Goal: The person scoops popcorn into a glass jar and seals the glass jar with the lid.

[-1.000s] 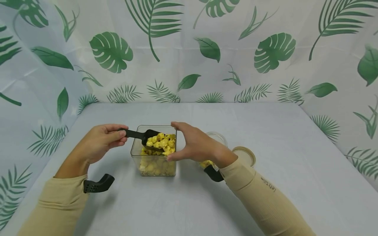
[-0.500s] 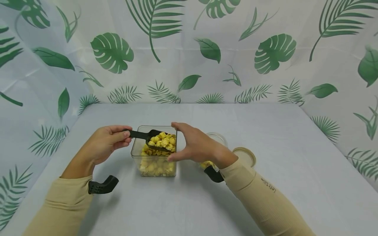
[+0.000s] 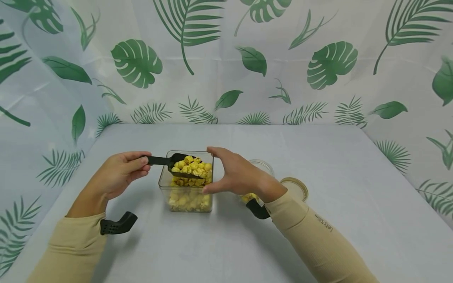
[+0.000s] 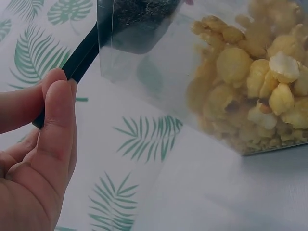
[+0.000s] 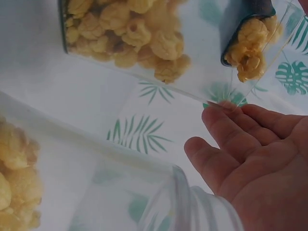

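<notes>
My left hand (image 3: 124, 173) pinches the handle of a black scoop (image 3: 159, 160) between thumb and fingers. Yellow popcorn (image 3: 191, 166) heaps in the scoop's bowl, which sits inside the top of a clear square container (image 3: 164, 181). More popcorn (image 4: 231, 67) fills the container's lower part. On the right side, my right hand (image 3: 237, 171) spans the container wall, thumb at the front corner and fingers at the back one. The right wrist view shows fingertips (image 5: 221, 113) touching the container's edge.
Partly behind my right wrist, a clear jar (image 3: 263, 165) holds some popcorn. Beside it lies a round lid (image 3: 295, 188) with a gold rim. The table (image 3: 212, 251) has a pale cloth, and a leaf-print curtain (image 3: 276, 59) stands behind.
The scoop and my left hand first shifted right, then came back left. The scoop stays loaded within the container's opening. My right hand stays at the container.
</notes>
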Available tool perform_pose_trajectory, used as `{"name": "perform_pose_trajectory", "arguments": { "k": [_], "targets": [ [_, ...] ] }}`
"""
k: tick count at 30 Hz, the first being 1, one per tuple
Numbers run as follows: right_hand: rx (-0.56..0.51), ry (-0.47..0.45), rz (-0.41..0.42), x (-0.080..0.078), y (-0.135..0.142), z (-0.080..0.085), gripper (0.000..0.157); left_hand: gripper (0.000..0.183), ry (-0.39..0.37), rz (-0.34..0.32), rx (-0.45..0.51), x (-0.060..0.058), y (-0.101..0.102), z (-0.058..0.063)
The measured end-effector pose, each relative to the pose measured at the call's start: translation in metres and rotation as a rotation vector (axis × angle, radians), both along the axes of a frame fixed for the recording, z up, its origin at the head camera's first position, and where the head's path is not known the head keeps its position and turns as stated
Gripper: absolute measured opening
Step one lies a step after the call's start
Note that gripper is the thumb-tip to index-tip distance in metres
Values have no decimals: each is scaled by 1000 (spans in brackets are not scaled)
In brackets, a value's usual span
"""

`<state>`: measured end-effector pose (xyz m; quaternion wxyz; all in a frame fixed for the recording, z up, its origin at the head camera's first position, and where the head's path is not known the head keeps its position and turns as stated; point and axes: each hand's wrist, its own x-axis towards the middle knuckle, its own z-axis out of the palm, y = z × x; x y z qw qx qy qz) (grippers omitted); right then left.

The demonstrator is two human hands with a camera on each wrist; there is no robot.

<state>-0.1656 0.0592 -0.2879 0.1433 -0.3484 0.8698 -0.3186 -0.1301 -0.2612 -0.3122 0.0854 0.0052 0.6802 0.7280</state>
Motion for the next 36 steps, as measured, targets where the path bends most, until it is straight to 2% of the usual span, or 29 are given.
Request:
{"name": "perform_pose_trajectory", "arguments": {
  "k": [6,13,25,31,36],
  "targets": [
    [-8,-1,1,0,0,-1,105,10,1,14,59,2,-5,2],
    [-9,26,-16,1,8,-1,106,18,26,6,143,3,-7,7],
    [-63,116,-156,11,52,14,95,10,78,-14,183,0,12,23],
    [-35,126,-250,13,78,6,94,15,72,-18,176,-3,29,32],
    [-31,121,-296,13,94,-8,96,30,57,-40,143,-7,46,37]
  ]
}}
